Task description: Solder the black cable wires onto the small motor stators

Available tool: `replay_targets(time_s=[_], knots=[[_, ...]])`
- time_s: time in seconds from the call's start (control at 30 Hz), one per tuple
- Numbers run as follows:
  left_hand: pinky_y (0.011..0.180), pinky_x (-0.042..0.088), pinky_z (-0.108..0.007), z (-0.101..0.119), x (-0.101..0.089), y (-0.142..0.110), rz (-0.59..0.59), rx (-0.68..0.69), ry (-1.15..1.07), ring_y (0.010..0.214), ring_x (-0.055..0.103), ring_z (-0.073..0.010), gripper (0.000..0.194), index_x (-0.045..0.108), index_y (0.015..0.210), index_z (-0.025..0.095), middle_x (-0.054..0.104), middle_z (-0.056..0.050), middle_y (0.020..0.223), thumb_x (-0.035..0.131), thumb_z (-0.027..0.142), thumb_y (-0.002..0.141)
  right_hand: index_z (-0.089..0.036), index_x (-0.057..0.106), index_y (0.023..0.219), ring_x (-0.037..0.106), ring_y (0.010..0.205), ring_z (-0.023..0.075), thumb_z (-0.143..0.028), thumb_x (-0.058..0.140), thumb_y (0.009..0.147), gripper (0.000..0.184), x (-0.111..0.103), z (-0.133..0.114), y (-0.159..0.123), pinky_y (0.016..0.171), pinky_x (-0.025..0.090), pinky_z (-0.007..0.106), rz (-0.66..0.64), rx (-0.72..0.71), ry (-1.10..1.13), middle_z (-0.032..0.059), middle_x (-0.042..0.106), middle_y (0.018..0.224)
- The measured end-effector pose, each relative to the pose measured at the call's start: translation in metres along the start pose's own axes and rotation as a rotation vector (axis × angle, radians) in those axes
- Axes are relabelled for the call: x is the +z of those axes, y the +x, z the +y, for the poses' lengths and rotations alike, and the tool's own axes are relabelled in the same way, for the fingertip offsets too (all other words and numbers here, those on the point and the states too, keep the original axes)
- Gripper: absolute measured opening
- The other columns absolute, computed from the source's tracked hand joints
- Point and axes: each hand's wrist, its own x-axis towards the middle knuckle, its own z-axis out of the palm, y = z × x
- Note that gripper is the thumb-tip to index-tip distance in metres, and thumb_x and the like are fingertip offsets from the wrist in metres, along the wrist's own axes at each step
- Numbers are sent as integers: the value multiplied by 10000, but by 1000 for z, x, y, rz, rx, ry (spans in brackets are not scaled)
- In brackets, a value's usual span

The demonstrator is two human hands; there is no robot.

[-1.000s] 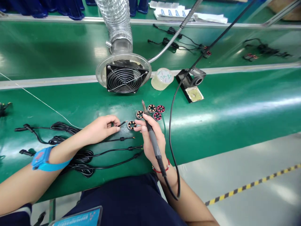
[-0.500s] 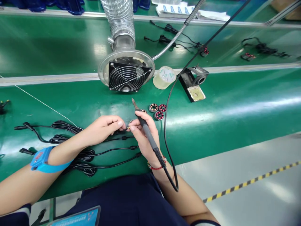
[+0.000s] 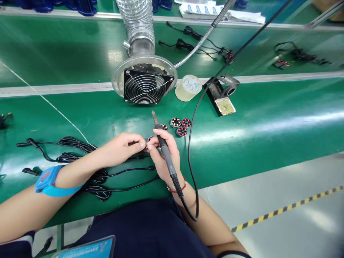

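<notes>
The green bench [image 3: 258, 143] ran across the view, its front edge close against the person's dark clothing. Above its far part hung a ribbed silver duct [image 3: 135, 21], ending in a round hood with a black square fan [image 3: 145, 87]. Black cables [image 3: 76, 145] lay coiled on the left, some passing beneath the left forearm, with straight ends reaching toward the right hand. The left hand [image 3: 129, 148] and the right hand [image 3: 161, 163] were together, fingertips meeting just in front of the fan. The right hand was clamped on a soldering iron [image 3: 167, 154], held slantwise with its tip pointing up and away, clear of everything. Near the back stood an iron stand [image 3: 221, 95] with a yellowish sponge, and a roll of clear tape [image 3: 188, 87] beside it. Three small round parts [image 3: 182, 131] sat close together right of the iron; two more were partly hidden by the iron and fingers. Smallest was a wire end [image 3: 147, 147], pinched between both hands' fingertips, only a speck of yellow showing.
</notes>
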Motion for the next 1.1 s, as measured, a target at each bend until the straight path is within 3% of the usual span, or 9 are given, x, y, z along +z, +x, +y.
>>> replay_targets(time_s=[0.1, 0.2, 0.33, 0.47, 0.67, 0.8, 0.97, 1.1], knots=[[641, 407, -269, 2, 2, 3, -68, -119, -251, 632, 516, -124, 261, 585, 776, 181, 595, 20, 690, 629, 438, 796, -310, 541, 1249, 648, 685, 91, -101, 600, 914, 399, 0, 2, -2, 642, 588, 233, -7, 29, 12, -54, 661, 868], [589, 332, -244, -3, 2, 12, -16, -136, -247, 586, 440, -99, 206, 595, 702, 171, 529, 44, 620, 657, 367, 712, -306, 527, 1268, 673, 741, 115, -120, 576, 930, 389, -5, 6, -3, 703, 600, 268, -29, 47, -85, -40, 680, 882], [573, 301, -244, -14, -1, 25, 135, -192, -162, 570, 413, -97, 111, 615, 645, 166, 530, 43, 581, 621, 276, 660, -261, 532, 1327, 675, 975, 224, -119, 536, 926, 426, -19, 11, -2, 897, 589, 433, -109, -5, -485, 67, 711, 1078], [557, 297, -248, -17, -3, 29, 172, -202, -156, 544, 401, -89, 117, 605, 621, 168, 521, 51, 558, 644, 264, 677, -190, 537, 1387, 620, 977, 301, -115, 521, 919, 474, -30, 15, 4, 854, 572, 511, -292, -20, -793, 147, 695, 1138], [536, 309, -231, -16, -1, 28, 210, -219, -129, 520, 409, -76, 75, 634, 648, 159, 524, 58, 545, 633, 199, 711, -235, 523, 1429, 664, 1103, 267, -101, 467, 937, 513, -38, 21, 17, 973, 577, 491, -361, -65, -678, 102, 705, 1170], [502, 322, -205, -15, 1, 29, 231, -242, -124, 504, 425, -62, 93, 640, 651, 148, 566, 46, 567, 611, 151, 739, -291, 523, 1438, 717, 1127, 200, -133, 482, 995, 472, -40, 13, 11, 994, 598, 404, -215, -98, -494, 49, 743, 1204], [449, 344, -177, -15, 2, 29, 249, -275, -101, 484, 462, -63, 118, 640, 667, 149, 561, 43, 555, 627, 127, 782, -289, 646, 1271, 719, 878, 171, -218, 616, 981, 300, -39, 5, -8, 794, 621, 341, 39, -140, -396, 26, 748, 1047], [386, 316, -164, -12, 2, 29, 259, -331, -92, 424, 433, -61, 158, 641, 686, 147, 528, 52, 488, 596, 60, 811, -273, 674, 1097, 658, 660, 134, -258, 669, 947, 152, -40, 13, -19, 605, 574, 279, 158, -173, -333, -18, 671, 833]])
